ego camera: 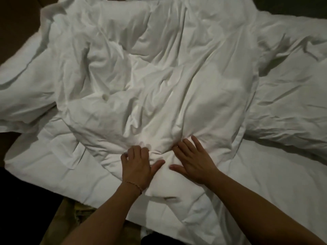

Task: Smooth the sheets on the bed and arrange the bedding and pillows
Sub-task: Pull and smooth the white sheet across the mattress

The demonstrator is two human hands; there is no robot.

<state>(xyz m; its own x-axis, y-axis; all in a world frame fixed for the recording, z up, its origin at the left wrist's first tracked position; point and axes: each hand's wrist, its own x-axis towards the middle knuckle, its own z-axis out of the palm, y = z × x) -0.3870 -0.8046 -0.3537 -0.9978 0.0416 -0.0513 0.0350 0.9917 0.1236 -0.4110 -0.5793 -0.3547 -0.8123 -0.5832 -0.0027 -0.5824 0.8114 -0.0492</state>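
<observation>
Head view of a bed in low light, both hands at work near its near edge. The left hand (137, 166) has its fingers curled down into a bunched fold of the white duvet (159, 85), thumb spread toward the other hand; whether this grip has truly closed on cloth or only presses into it is hard to tell, though the fabric gathers under the fingertips. The right hand (192, 162) lies flat, fingers straight and slightly fanned, pressing on the same duvet and holding nothing. The two hands sit just beside each other, thumbs nearly meeting over a raised ridge of cloth.

The decisive relation: almost the whole crumpled mass of the duvet lies beyond the hands, toward the far edge of the bed, with its deepest creases running away from the fingers and fanning to the far left and far right. Its right edge runs roughly from the near edge toward the far edge, and beyond it, toward the bed's right edge, lies more rumpled white bedding (290, 89). A pillow-like bulge (26, 85) sits at the left edge. The flatter sheet (265, 174) shows nearer the near right corner.

Judgement: smoothing is at an early stage; an outward sweep away from the body, each hand toward its own side, seems the fitting stroke.
</observation>
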